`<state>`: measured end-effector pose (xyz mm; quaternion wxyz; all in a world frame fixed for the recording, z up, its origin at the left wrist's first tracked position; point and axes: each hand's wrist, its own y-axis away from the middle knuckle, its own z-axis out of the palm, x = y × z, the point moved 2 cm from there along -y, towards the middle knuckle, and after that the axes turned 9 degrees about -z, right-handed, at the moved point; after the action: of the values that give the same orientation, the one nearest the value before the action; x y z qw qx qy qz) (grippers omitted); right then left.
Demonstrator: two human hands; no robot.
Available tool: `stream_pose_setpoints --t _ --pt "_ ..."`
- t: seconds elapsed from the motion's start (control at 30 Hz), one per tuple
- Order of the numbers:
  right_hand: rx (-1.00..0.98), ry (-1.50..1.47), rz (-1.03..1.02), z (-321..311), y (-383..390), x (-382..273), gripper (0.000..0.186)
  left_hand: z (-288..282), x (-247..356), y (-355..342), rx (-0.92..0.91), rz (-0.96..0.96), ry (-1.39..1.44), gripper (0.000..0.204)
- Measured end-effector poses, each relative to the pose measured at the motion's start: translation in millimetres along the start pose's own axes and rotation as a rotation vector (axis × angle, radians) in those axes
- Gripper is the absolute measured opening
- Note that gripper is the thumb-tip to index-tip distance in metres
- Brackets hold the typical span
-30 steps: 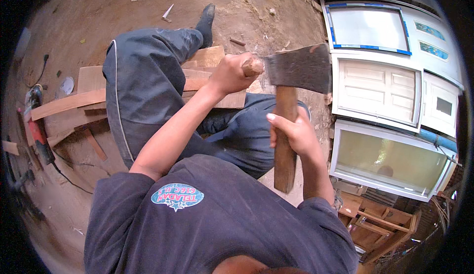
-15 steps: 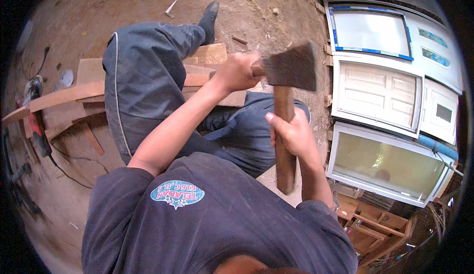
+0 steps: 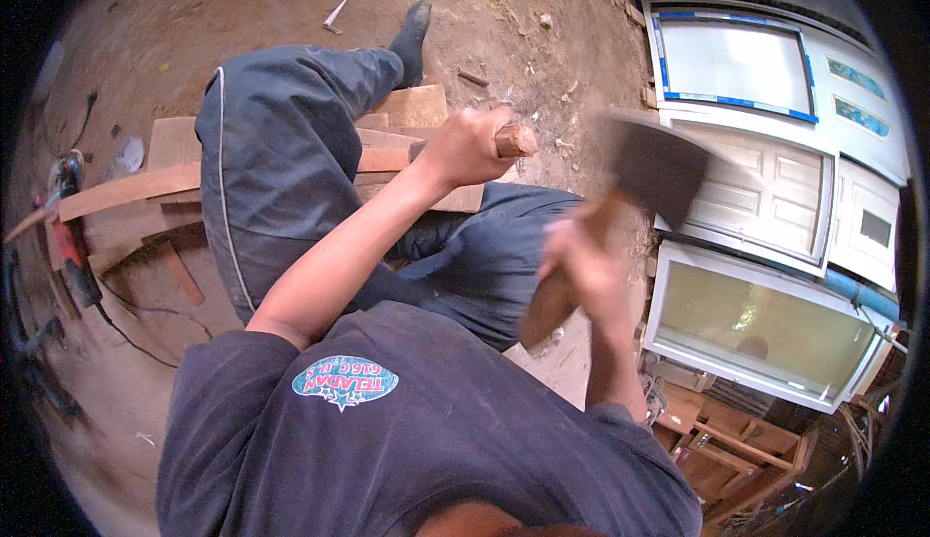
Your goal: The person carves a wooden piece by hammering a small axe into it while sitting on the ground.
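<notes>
Wrapped round a hatchet's wooden handle, my right hand (image 3: 589, 264) is closed and smeared by motion. The hatchet (image 3: 661, 171) has a broad dark metal head, raised up and to the right of my left hand. My left hand (image 3: 465, 148) is a fist around a wooden stick (image 3: 517, 140), whose rough, pale end pokes out toward the hatchet side. The rest of that stick is hidden in the fist, so its kind does not show. Hatchet and stick are apart. Beneath my left hand lie wooden boards (image 3: 463, 198), partly covered by my leg.
A long curved plank (image 3: 136, 190) runs left from under my leg. A red and black corded power tool (image 3: 76, 246) lies beside its end. White-framed panels (image 3: 741, 179) and a glass-fronted case (image 3: 756, 322) stand on the right, above wooden frames (image 3: 731, 455). Scraps dot the dirt floor.
My right hand has swung the hatchet to the right, away from the stick's end, which its head covered before. My left hand has stayed in nearly the same place.
</notes>
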<state>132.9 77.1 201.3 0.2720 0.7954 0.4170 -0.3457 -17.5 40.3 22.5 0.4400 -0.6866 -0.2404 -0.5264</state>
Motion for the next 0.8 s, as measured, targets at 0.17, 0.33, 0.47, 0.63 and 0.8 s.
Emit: stream_pose_setpoints --t 0.17,0.33,0.47,0.63,0.8 --pt "-0.191 -0.118 0.227 0 13 25 0.028 -7 5 3 -0.021 0.004 -0.038 0.023" --pt "-0.062 -0.523 0.283 6 29 49 0.026 -24 10 -2 0.05 0.037 -0.008 0.019" --pt "-0.1 -0.642 0.458 17 42 103 0.026 -37 9 6 0.036 -0.053 0.023 0.02" --pt "-0.228 -0.669 0.58 40 41 138 0.03 -49 1 18 0.13 -0.198 0.197 0.018" --pt "-0.346 -0.623 0.612 42 35 149 0.037 -71 37 34 0.307 -0.006 0.431 0.022"
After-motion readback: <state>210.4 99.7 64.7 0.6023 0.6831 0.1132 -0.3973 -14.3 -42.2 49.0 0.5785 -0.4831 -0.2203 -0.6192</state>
